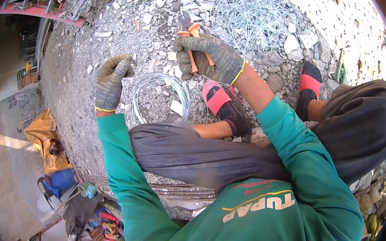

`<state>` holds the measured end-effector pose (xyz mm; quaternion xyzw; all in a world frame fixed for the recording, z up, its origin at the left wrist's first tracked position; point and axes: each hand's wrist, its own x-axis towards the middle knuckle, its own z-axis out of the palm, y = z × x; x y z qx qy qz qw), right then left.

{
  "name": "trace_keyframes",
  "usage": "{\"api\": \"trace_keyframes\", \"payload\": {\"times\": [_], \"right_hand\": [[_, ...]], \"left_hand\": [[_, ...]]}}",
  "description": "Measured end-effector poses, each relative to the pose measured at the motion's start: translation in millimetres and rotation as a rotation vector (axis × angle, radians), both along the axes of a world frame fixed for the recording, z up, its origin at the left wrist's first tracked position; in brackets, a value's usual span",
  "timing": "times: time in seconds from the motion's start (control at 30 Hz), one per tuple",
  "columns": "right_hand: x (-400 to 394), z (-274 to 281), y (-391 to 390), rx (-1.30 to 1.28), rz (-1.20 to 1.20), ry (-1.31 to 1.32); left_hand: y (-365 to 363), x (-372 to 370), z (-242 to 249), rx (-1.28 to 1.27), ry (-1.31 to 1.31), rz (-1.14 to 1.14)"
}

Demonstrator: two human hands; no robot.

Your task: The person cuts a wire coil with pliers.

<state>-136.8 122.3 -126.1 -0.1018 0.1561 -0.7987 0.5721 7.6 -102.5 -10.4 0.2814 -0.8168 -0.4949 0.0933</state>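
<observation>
My right hand [207, 55], in a grey knit glove with a yellow cuff edge, is wrapped round a pair of pliers [195, 29]. The pliers have orange handles and a dark head that points away from me. My left hand [112, 82], gloved the same way, is closed with the thumb against the curled fingers. Whatever it may pinch is too small to make out. Between and below the hands, a coil of thin silvery wire [138, 98] rests on the gravel by my knee. A loose heap of cut wire pieces [257, 17] lies beyond my right hand.
Broken stones and gravel [145, 19] cover the ground. My feet, in red and black footwear [219, 100], are near the wire. A red metal frame [43, 13] stands at the upper left. To the left are a brown-yellow sack [44, 141] and a blue container [61, 180].
</observation>
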Motion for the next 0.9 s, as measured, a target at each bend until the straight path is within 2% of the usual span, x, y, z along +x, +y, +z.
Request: {"api": "trace_keyframes", "payload": {"times": [0.03,0.07,0.1,0.17,0.2,0.23,0.3,0.33,0.4,0.5,0.53,0.67,0.7,0.73,0.77,0.83,0.9], "right_hand": [[-1,1,3,-0.326,0.153,-0.186],[2,1,5,-0.544,0.22,-0.35],[1,2,4,-0.546,0.224,-0.35],[-3,0,2,-0.308,0.118,-0.169],[-8,-8,4,0.004,0.028,-0.02],[-17,-10,3,0.005,0.025,-0.016],[-35,-16,3,0.983,-0.259,1.348],[-45,-25,6,0.997,-0.261,1.346],[-64,-46,15,1.214,-0.373,1.37],[-89,-74,25,1.31,-0.41,1.375],[-96,-83,24,1.345,-0.306,1.448],[-67,-105,18,1.218,-0.263,1.451],[-53,-76,13,1.162,-0.133,1.327],[-33,-78,0,0.995,-0.125,1.138],[-17,-46,-2,0.841,-0.074,1.006],[21,-40,-29,0.679,-0.242,1.063],[34,12,-19,0.748,-0.239,1.157]], "left_hand": [[-6,2,-1,0.046,0.038,-0.026],[-11,4,-3,0.065,0.046,-0.022],[-9,3,0,0.063,0.047,-0.019],[-5,0,6,0.037,0.015,0.037],[-3,-2,8,-0.033,0.008,0.071],[0,-4,11,-0.032,0.011,0.067],[9,-5,15,-0.205,-0.036,0.227],[10,-4,16,-0.238,-0.038,0.241],[9,-4,14,-0.234,-0.046,0.218],[15,-4,11,-0.24,-0.082,0.167],[18,-6,12,-0.242,-0.1,0.151],[26,-21,11,-0.267,-0.141,0.15],[28,-25,12,-0.289,-0.167,0.155],[27,-28,8,-0.261,-0.122,0.144],[22,-29,2,-0.249,-0.095,0.147],[28,-35,1,-0.246,-0.093,0.136],[28,-35,-4,-0.302,-0.072,0.104]]}}
